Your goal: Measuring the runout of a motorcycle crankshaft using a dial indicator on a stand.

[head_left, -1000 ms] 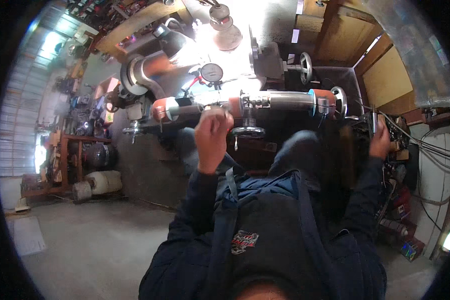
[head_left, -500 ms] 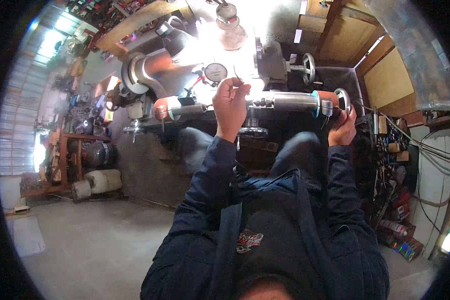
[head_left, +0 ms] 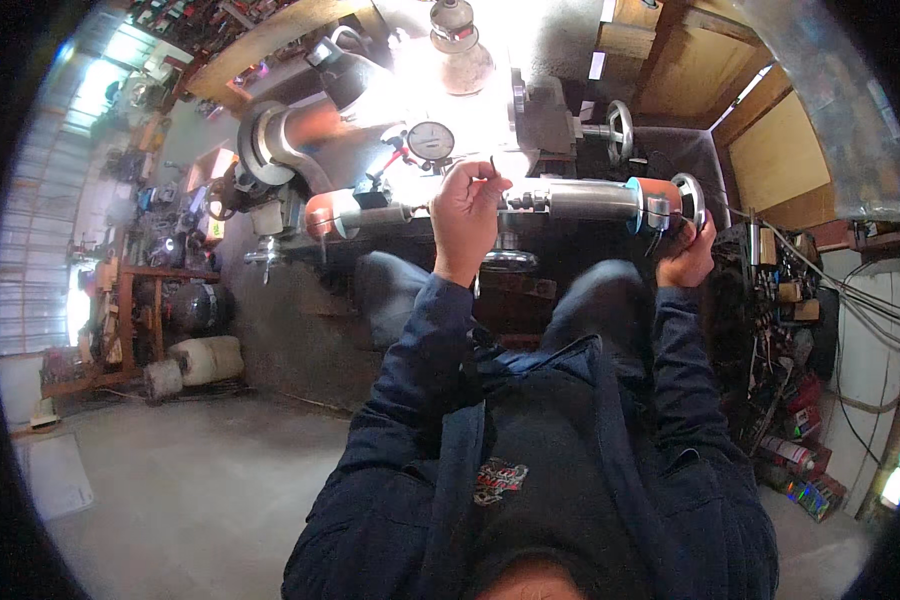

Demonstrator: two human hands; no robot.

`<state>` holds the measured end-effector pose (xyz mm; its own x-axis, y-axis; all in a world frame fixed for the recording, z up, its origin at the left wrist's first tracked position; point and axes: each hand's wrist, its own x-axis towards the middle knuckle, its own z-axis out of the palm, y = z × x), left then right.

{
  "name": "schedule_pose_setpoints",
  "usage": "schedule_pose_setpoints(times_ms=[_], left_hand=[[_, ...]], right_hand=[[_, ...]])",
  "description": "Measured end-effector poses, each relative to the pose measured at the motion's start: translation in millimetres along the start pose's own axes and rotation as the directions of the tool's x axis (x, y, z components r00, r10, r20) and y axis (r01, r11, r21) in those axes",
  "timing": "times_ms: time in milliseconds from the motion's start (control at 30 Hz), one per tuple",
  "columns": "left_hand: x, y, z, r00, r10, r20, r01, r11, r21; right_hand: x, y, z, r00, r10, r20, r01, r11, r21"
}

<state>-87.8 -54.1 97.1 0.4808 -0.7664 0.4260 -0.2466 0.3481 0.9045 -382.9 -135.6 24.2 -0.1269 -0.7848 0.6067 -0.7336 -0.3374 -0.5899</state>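
My left hand (head_left: 466, 222) is raised in front of the machine, its thumb and fingers pinched on a thin dark piece (head_left: 493, 163) whose tip sticks up; its kind is too small to tell. Just behind that hand, a round dial gauge (head_left: 431, 141) with a pale face is mounted on the machine. To the right, a silver metal cylinder (head_left: 595, 199) lies level, with an orange band and blue edge at its end. My right hand (head_left: 687, 256) is curled round the lower rim of a handwheel (head_left: 689, 190) there; some of its fingers are hidden.
A lower handwheel (head_left: 510, 260) sits in front of my knees, and another handwheel (head_left: 620, 132) stands at the back right. Bright light washes out the machine's middle. Crowded shelves (head_left: 785, 300) line the right side. A pale canister (head_left: 208, 360) lies on the floor at left.
My left hand has shifted slightly to the right, and the thin piece in its fingers has moved with it. My right hand stays at the handwheel, nearly unmoved.
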Motion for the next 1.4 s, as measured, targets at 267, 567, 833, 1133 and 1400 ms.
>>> schedule_pose_setpoints(times_ms=[267,567,833,1133,1400], left_hand=[[-4,1,-10,0.971,0.153,0.185,-0.189,0.962,0.198],[-5,13,-2,0.965,0.242,-0.103,-0.257,0.952,-0.167],[4,10,3,0.99,0.121,-0.071,-0.123,0.992,-0.036],[4,-5,4,0.994,0.06,-0.095,-0.067,0.994,-0.081],[5,-12,5,0.993,0.059,-0.102,-0.061,0.998,-0.018]], right_hand=[[2,2,1,0.995,-0.077,-0.056,0.076,0.997,-0.012],[40,-23,-28,0.976,0.022,0.218,-0.039,0.996,0.078],[77,-31,-13,0.954,0.038,0.299,0.065,0.943,-0.326],[-39,40,15,0.982,0.132,0.133,-0.158,0.965,0.208],[-47,68,45,0.98,0.187,0.061,-0.189,0.981,0.031]])
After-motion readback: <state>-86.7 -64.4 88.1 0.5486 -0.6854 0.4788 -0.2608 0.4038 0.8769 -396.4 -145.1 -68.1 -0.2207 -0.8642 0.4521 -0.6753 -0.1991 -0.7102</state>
